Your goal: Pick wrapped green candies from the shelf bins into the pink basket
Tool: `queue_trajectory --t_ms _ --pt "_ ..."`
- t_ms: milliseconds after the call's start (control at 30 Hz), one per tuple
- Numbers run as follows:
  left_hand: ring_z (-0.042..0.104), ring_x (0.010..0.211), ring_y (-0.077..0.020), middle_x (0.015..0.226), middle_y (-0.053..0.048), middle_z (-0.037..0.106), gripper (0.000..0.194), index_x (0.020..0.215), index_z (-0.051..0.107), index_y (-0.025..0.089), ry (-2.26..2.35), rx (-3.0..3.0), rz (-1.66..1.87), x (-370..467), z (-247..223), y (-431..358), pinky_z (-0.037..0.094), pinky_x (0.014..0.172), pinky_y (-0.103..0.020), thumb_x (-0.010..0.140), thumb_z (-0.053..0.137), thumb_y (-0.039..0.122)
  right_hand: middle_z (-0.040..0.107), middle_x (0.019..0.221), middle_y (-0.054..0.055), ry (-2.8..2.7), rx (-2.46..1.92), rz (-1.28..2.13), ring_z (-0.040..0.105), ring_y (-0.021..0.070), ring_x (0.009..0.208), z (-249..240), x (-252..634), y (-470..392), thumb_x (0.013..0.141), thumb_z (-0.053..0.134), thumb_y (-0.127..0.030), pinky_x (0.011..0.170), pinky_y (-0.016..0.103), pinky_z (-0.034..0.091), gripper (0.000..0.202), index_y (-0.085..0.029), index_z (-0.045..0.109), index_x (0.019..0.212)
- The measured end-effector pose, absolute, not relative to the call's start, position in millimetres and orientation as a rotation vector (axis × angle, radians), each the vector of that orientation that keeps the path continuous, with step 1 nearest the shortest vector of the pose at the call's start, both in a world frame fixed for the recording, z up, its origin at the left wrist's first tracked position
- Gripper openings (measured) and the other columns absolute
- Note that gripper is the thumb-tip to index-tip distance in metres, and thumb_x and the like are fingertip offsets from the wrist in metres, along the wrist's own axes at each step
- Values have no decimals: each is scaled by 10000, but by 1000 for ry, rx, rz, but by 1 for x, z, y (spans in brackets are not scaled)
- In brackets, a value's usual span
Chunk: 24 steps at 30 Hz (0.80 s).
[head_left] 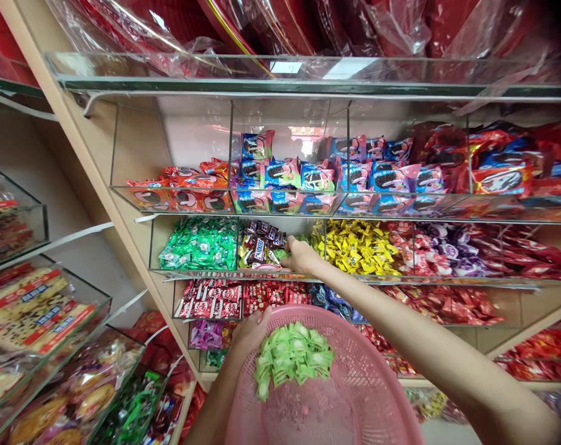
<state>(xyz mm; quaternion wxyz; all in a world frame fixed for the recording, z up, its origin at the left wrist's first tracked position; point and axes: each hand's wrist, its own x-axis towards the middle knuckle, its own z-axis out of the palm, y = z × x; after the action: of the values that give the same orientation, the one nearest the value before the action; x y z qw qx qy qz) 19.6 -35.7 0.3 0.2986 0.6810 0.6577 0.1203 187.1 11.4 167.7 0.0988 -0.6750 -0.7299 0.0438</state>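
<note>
So there's a big candy shelf filling everything ahead of both hands. The pink basket sits below the right hand, and the left hand has a grip on its left rim. A low clear strip fronts the bins; the right hand reaches over it, fingers partly hidden, can't tell if they're holding anything. Blue cookie packs are just above that hand, dark-wrapped bars just left, yellow candies to its right. Pale green candies lie in the basket, beside the left hand.
</note>
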Motion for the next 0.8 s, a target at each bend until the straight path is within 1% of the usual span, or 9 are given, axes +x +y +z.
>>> queue_trajectory --t_ms 67,133,267,367,467,567,667,800 --pt "588 1035 -321 1117 -109 665 773 1014 635 243 1760 1788 310 19 1 -36 405 886 -428 782 108 759 642 1087 144 -2165 -1962 167 613 232 950 166 189 13 742 630 -281 694 261 413 468 -143 496 1170" --pt "582 1053 -317 1132 -102 661 770 1029 634 244 1761 1778 314 18 2 -36 403 893 -417 781 122 762 638 1092 136 -2180 -1949 203 603 226 965 165 191 15 742 636 -274 697 251 406 450 -153 514 1158" --pt "585 1045 -314 1133 -87 662 744 1019 640 261 1748 1796 331 17 1 -35 409 885 -414 789 132 754 659 990 102 -2182 -1936 222 599 206 906 163 194 16 736 645 -254 682 241 390 359 -162 575 1076" --pt "588 1035 -312 1115 -94 668 752 1007 643 257 1743 1806 342 17 -2 -33 412 880 -411 787 127 758 659 921 74 -2154 -1898 204 592 181 852 163 197 16 736 648 -233 667 229 380 353 -158 576 1074" --pt "587 1039 -316 1119 -109 663 773 1028 638 247 1737 1804 340 17 -6 -32 409 878 -418 784 116 762 651 906 62 -2128 -1902 205 588 166 841 166 200 17 739 650 -224 664 218 381 357 -156 574 1081" --pt "584 1046 -325 1137 -116 654 778 1031 639 245 1729 1805 327 18 -6 -31 404 882 -430 782 114 763 643 944 78 -2126 -1919 166 595 174 877 174 205 20 763 631 -232 685 217 392 382 -156 558 1130" --pt "582 1053 -325 1144 -115 652 783 1036 638 245 1725 1803 336 18 -5 -31 405 885 -430 781 109 763 634 1013 111 -2183 -1935 45 598 207 943 186 210 23 786 597 -219 720 240 404 382 -160 547 1160" --pt "584 1049 -326 1138 -110 655 779 1041 635 258 1735 1802 341 18 -6 -31 410 876 -432 776 111 769 613 1119 147 -2330 -1991 -39 593 237 1007 194 210 21 740 642 -164 738 252 419 462 -160 536 1190"
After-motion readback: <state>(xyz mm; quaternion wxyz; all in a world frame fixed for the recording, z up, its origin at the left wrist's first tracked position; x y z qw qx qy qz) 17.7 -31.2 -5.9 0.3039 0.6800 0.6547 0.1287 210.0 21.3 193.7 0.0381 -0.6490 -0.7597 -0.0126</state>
